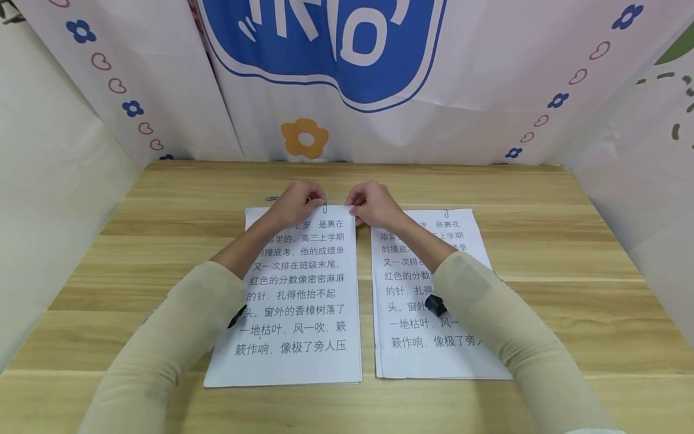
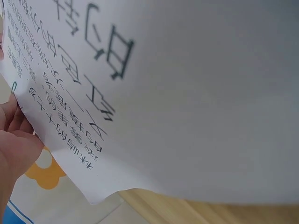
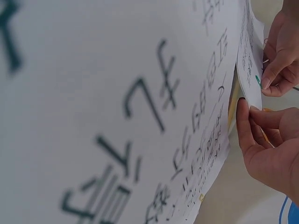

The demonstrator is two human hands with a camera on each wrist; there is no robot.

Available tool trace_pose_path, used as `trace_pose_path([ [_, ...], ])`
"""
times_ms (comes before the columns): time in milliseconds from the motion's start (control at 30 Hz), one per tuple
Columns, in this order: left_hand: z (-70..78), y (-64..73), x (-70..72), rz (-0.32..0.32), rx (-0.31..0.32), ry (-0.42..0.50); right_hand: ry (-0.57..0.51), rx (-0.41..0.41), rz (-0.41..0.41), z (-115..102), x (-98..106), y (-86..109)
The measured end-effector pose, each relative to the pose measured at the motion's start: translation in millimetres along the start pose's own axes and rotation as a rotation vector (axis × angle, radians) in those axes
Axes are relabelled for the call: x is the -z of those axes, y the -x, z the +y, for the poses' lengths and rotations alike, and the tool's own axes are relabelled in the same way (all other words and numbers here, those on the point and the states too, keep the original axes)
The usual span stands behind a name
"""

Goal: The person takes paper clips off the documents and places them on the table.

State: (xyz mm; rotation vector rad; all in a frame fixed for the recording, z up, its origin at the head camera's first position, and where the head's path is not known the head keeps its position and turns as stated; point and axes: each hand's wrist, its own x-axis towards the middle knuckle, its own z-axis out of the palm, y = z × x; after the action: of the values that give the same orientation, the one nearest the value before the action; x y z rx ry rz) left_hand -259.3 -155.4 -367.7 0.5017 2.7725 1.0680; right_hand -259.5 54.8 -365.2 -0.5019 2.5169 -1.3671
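My left hand (image 1: 299, 203) pinches a green paper clip (image 1: 325, 208) at the top edge of the left stack of printed paper (image 1: 293, 369). In the right wrist view the green clip (image 3: 258, 80) sits at the paper's edge, by the left thumb. The right hand (image 1: 374, 205) holds the same stack's top right corner, thumb on the near side and fingers behind. To the right lies a second stack of printed paper (image 1: 434, 363), partly under the right forearm, with a paper clip (image 1: 447, 213) on its top edge.
Another paper clip (image 1: 272, 198) lies on the wooden table (image 1: 564, 241) behind the left stack. A white printed backdrop (image 1: 477, 84) stands at the table's back edge, with white side walls left and right. Small black objects sit at both sleeves.
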Motion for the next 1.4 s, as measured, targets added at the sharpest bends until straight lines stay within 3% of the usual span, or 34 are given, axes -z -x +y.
trace_pose_path([
  [600,1.8,1.2,-3.3,0.054,0.057,-0.001,0.012,-0.001,0.0,0.2,-0.3,-0.7],
  [1233,1.0,2.2,-1.7,0.074,0.029,0.046,0.004,-0.002,0.006,-1.9,0.8,-0.1],
  [1400,0.5,1.7,-0.4,0.054,0.032,0.058,0.013,-0.005,0.0,-0.2,0.4,-1.1],
])
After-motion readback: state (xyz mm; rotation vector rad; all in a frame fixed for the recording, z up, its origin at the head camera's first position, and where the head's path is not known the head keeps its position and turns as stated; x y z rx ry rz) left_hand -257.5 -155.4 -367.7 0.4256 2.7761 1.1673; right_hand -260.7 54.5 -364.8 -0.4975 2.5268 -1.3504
